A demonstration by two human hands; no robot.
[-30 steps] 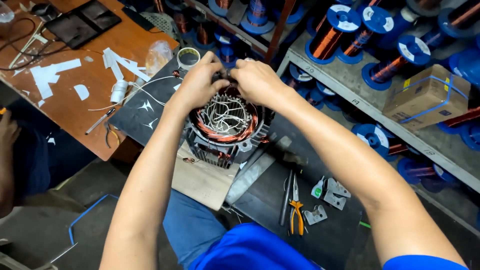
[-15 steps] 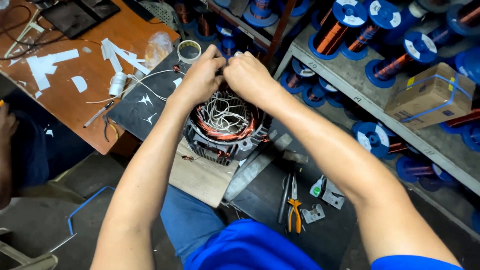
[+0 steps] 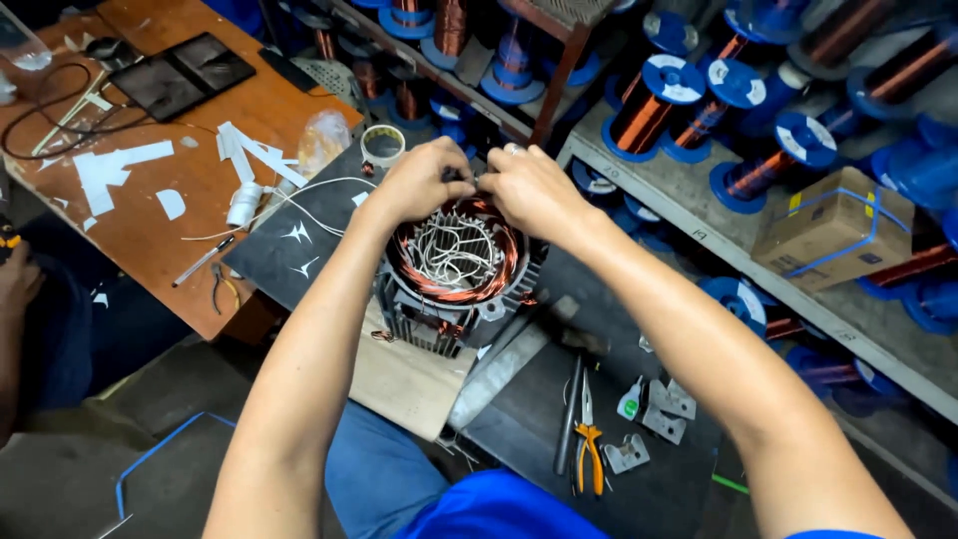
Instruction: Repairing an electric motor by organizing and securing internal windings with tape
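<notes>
A dark grey motor stator (image 3: 454, 274) stands open side up on a wooden board (image 3: 414, 379), with copper windings (image 3: 409, 274) round its bore and loose white wires (image 3: 454, 250) bunched in the middle. My left hand (image 3: 419, 180) and my right hand (image 3: 529, 190) meet at the stator's far rim. Both pinch something small at the winding's edge, probably wire ends; what exactly lies between the fingers is hidden.
Orange-handled pliers (image 3: 589, 444) and small metal pieces (image 3: 664, 404) lie on the dark bench at the near right. A tape roll (image 3: 383, 143), white paper strips (image 3: 249, 150) and a black tray (image 3: 180, 72) lie left. Copper wire spools (image 3: 654, 105) and a cardboard box (image 3: 833, 230) fill the shelves. Another person's hand (image 3: 15, 284) shows far left.
My hands have stayed together at the stator's far rim, with small finger movements. The camera has tilted slightly, so the scene sits a little differently in view.
</notes>
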